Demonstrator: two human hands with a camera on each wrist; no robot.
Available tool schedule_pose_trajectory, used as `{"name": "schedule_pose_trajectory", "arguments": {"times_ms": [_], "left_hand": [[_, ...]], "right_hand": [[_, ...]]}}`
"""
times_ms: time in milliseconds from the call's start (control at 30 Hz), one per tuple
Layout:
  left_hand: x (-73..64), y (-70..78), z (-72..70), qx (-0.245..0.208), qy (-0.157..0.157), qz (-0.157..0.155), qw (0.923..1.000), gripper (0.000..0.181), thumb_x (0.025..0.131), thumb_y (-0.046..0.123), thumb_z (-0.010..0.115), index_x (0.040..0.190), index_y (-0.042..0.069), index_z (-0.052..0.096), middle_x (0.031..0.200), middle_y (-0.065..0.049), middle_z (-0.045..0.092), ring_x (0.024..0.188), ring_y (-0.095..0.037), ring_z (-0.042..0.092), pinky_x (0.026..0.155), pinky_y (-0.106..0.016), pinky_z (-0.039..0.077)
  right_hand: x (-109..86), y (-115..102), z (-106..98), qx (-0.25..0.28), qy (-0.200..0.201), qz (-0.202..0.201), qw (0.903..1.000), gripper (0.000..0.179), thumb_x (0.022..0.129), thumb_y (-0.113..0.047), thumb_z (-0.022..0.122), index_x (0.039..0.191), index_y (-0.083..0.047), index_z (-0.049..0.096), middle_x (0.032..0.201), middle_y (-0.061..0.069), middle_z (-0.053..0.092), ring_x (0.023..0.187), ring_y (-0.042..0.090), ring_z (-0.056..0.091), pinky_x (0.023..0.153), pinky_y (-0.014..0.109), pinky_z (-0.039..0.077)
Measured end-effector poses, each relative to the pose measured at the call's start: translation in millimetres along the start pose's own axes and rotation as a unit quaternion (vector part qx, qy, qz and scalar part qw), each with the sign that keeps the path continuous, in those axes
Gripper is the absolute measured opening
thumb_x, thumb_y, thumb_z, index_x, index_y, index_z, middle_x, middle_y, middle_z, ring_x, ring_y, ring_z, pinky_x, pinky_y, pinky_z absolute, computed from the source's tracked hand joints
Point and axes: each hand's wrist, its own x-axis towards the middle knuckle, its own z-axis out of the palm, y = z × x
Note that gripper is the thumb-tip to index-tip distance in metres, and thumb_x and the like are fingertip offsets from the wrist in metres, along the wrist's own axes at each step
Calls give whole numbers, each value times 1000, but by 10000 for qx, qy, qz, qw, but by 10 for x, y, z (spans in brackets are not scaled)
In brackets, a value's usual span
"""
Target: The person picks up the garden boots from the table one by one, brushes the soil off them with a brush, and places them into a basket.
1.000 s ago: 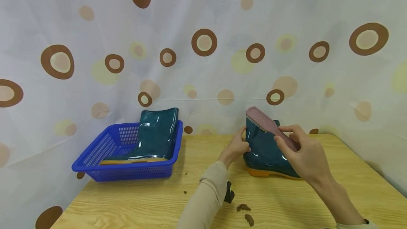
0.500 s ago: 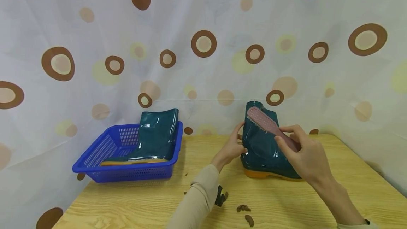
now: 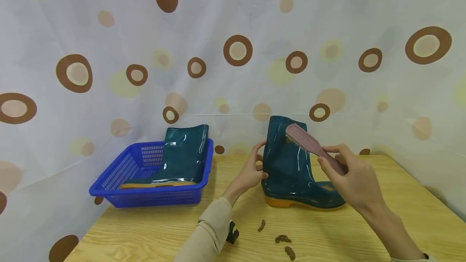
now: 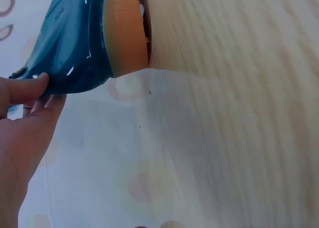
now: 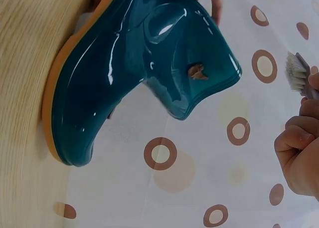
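Observation:
A glossy dark green rain boot (image 3: 285, 173) with an orange sole stands on the table, toe to the right. My left hand (image 3: 252, 170) grips the back of its shaft, thumb on the near side; in the left wrist view the left hand (image 4: 30, 128) pinches it above the heel. A brown clump (image 5: 198, 72) sticks to the upper shaft, and a brown patch (image 3: 327, 187) marks the toe. My right hand (image 3: 354, 181) holds a pink scrub brush (image 3: 305, 137) by its handle, pale bristles towards the shaft. In the right wrist view, the brush (image 5: 297, 72) appears apart from the boot.
On the left, a blue plastic basket (image 3: 145, 197) holds a second green boot (image 3: 183, 155). Several brown crumbs (image 3: 283, 238) lie on the wooden table (image 3: 327, 233) in front. A dotted curtain (image 3: 236, 11) hangs behind. A black item (image 3: 232, 233) shows beside my left sleeve.
My left hand has moved left with the boot, which now stands straighter, its rim higher and its toe more exposed. The right hand and brush have barely moved. Another brown crumb is uncovered.

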Motion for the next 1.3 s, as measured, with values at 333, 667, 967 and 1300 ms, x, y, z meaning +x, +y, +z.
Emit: {"name": "schedule_pose_trajectory", "arguments": {"times_ms": [333, 667, 967, 1300], "left_hand": [[-330, -5, -265, 423, -42, 385, 9984, 101, 81, -26, 51, 154, 36, 18, 114, -15, 44, 81, -22, 59, 73, -26, 50], [-572, 40, -481, 439, -43, 545, 9975, 97, 81, -28, 47, 151, 33, 16, 115, -15, 42, 98, -28, 63, 81, -29, 53], [-640, 65, -462, 620, -275, 613, 9958, 99, 79, -30, 45, 149, 31, 10, 120, -16, 42, 105, -26, 62, 85, -28, 52], [-708, 100, -484, 739, -345, 398, 9959, 110, 83, -26, 46, 148, 52, 5, 140, -14, 40, 124, -29, 57, 101, -40, 52]], "right_hand": [[-5, -20, 73, 37, -23, -86, 10000, 28, 85, -5, 75, 112, -6, 67, 56, -8, 47, 42, -2, 29, 39, 20, 23], [-3, -39, 142, 78, -136, -138, 9998, 28, 85, -5, 75, 112, -7, 67, 56, -9, 46, 42, -5, 27, 38, 19, 22], [-21, -32, 190, 49, -226, -120, 9997, 28, 85, -7, 75, 112, -10, 67, 57, -9, 45, 43, -2, 28, 39, 20, 22], [15, -71, 277, 71, -298, -111, 9995, 28, 87, -10, 75, 114, -10, 67, 57, -8, 45, 44, -1, 30, 39, 21, 24]]}}
